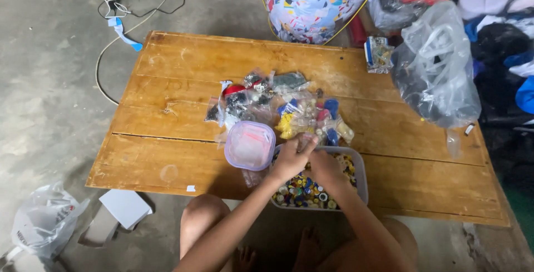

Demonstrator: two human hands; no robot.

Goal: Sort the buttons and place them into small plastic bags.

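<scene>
While both hands meet over the clear tub point(360, 178) of small coloured bits at lower centre of the frame, the left hand point(290, 158) pinches a little clear packet point(305, 140) at its top. The right hand point(324, 166) sits just beside it; I cannot tell what it grips. It looks like a sorting step, and a steadier two-handed hold seems called for. A round purple-rimmed lid point(250, 145) lies just left, bagged pieces point(267, 99) above, all on the wooden table point(183, 66).

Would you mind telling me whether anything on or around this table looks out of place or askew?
The tub of small parts, under both hands, overhangs the table's near edge. Its lid lies loose beside it. Small bags are heaped untidily mid-table, and a torn box lies on the floor.
</scene>
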